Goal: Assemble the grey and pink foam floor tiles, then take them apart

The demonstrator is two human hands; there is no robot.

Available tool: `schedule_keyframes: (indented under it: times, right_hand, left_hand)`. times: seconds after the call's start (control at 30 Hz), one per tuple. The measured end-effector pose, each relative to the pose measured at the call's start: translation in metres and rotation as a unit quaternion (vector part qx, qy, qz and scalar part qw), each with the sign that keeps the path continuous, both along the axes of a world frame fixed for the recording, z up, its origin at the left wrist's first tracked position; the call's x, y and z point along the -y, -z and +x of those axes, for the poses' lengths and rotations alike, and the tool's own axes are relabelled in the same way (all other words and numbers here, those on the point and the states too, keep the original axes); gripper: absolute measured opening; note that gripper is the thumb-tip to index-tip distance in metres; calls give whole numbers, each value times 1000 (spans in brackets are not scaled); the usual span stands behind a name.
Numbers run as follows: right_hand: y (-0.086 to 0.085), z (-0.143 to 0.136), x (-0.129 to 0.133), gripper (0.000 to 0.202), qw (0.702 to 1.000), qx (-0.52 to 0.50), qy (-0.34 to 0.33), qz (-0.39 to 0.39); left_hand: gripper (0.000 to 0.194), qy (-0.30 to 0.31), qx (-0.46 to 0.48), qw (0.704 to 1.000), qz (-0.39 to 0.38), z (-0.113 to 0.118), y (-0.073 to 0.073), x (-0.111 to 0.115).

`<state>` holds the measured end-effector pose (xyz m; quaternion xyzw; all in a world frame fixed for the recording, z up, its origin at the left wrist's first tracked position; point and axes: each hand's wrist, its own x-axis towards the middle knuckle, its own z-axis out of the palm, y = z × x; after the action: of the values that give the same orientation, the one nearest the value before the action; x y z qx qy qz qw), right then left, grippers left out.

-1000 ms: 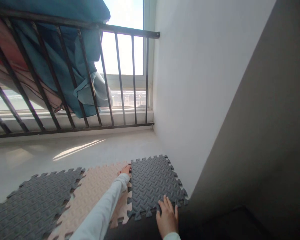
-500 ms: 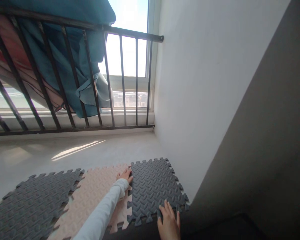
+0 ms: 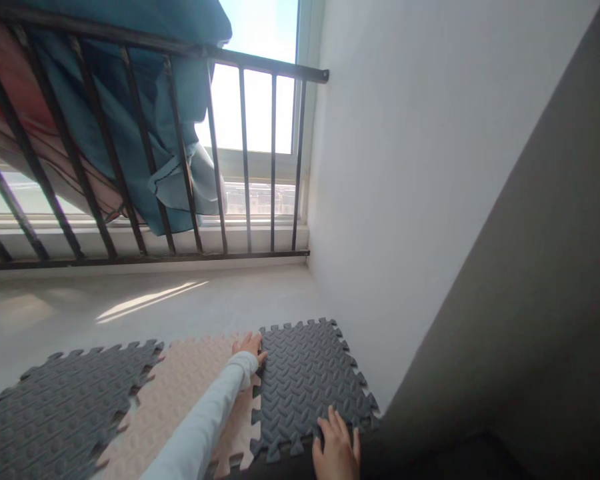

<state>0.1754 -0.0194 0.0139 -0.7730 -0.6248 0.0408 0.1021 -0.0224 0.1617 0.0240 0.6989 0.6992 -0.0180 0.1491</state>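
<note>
A person's left hand (image 3: 249, 345) lies palm down across the far part of a seam between two foam tiles. Its fingers are loosely spread and bent a little, resting on the foam rather than gripping it. Under and to the left of those fingers is a pink tile (image 3: 190, 367); just to their right is a dark grey tile (image 3: 300, 373) with toothed edges and a raised tread pattern. Further left, beyond the pink one, lies another dark tile (image 3: 65, 407).

The right hand (image 3: 337, 447) is open, thumb apart, fingertips at the near edge of the right-hand tile. Whether any finger reaches beneath that edge, I cannot tell.

Right of the right fingers, a white wall (image 3: 380, 167) stands close by the tile's toothed side. Ahead of both hands are a pale floor (image 3: 250, 293) and a dark railing (image 3: 270, 65).

Nearer than the left fingers, the seam shows gaps between the teeth — it looks poorly seated there. A sideways push from the right hand could make the foam buckle or ride up; pressing only at the far end could leave the near teeth loose or skewed.
</note>
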Motion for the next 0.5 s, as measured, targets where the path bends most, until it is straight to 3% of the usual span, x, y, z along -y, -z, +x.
schedule_keyframes:
  times: [0.1,0.17,0.23,0.33,0.4,0.47,0.5]
  right_hand:
    - [-8,2,0,40,1000,-18,7,20]
    - [-26,9,2,40,999,-46,1,28]
    - [-58,19,8,38,996,-80,-44,23]
    - [-129,37,26,32,978,-99,-176,54]
    - [-172,50,41,32,951,-86,-290,68]
    - [-198,63,58,34,936,-92,-317,121]
    - [-203,69,67,35,930,-93,-318,161]
  left_hand:
    - [54,32,12,999,4,2,-8,11]
    - [46,79,43,995,42,0,-15,24]
    - [38,134,94,980,117,-6,-25,44]
    - [33,193,187,935,232,-17,-45,85]
    - [34,184,242,913,273,-22,-64,120]
    - [37,141,275,909,280,-25,-87,155]
    - [38,120,280,911,278,-26,-100,173]
